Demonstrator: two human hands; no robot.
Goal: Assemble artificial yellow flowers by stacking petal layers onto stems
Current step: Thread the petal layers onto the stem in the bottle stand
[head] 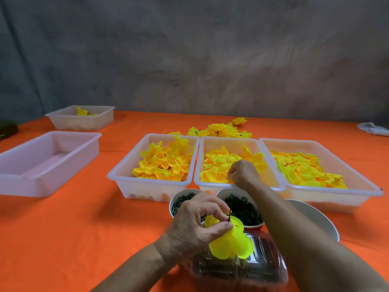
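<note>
Fingers [219, 226] pinching stem [229, 216], apparently.

Head view, forward-down over near orange table [63, 239]

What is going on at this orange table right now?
A person is assembling fabric flowers. The left hand pinches a partly built bright yellow flower on a thin dark green stem over a clear plastic container. The right hand reaches into the middle white plastic tray, its grip closing on a yellow-orange petal layer. Finished yellow flowers lie behind the trays.
</note>
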